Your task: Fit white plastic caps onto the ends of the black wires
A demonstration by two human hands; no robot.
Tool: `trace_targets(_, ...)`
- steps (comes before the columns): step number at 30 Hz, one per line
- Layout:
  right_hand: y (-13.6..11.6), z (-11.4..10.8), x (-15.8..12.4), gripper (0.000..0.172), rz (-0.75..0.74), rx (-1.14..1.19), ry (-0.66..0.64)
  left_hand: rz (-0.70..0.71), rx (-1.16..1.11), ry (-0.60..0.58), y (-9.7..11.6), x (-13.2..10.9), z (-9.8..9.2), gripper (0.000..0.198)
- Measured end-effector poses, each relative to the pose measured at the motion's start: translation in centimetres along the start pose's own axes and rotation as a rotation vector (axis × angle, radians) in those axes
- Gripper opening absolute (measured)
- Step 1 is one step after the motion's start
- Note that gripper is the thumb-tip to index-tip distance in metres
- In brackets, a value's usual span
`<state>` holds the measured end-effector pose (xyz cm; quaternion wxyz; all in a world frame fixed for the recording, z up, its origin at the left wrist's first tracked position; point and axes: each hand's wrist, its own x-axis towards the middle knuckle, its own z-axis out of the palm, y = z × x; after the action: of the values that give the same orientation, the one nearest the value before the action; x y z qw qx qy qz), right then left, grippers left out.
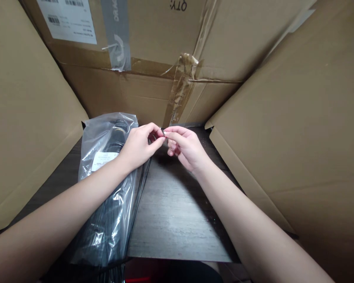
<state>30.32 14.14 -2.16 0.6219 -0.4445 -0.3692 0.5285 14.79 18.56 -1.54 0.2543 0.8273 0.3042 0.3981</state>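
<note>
The person's left hand (140,146) and right hand (184,147) meet above a grey wood-grain tabletop (177,212), both closed into a fine pinch. The thumb and forefinger of each hand come together on a small silvery metal piece (164,133), held between them and too small to identify exactly. The remaining fingers of both hands curl loosely inward, with those of the right hand folded just below the pinch. Thin black plastic strands (142,181) run from beneath the left hand down toward the lower left, close beside a clear plastic bag (107,133). The bag lies on the tabletop under the left forearm, holding a dense bundle of long black strands (106,224) and bearing a white paper label (104,160). It sits just beside the left hand, while the right hand is well apart from it. Around the tabletop rise the tan cardboard flaps of a large corrugated box: a wide left flap (26,110) and a wide right flap (283,118) angle outward on either side. The far cardboard wall (135,86) carries a strip of torn brown packing tape (181,86), a strip of grey printed tape (116,33), and a white barcode shipping label (66,19). A dark object edged in red (137,280) shows below the tabletop's near edge.
</note>
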Motion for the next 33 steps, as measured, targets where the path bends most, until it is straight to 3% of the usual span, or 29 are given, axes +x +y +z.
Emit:
trace_targets(14, 0.53, -0.14, 0.32, 0.019, -0.094, -0.034, 0.057, 0.033, 0.039, -0.011, 0.10, 0.07, -0.19, 0.007)
trace_targets(26, 0.62, -0.43, 0.30, 0.036, -0.045, -0.100, -0.039, -0.016, -0.013, 0.036, -0.11, 0.11, -0.10, 0.006)
trace_targets(33, 0.92, -0.60, 0.34, 0.037, -0.044, -0.111, -0.072, -0.032, -0.005, 0.022, -0.36, 0.11, 0.02, 0.006)
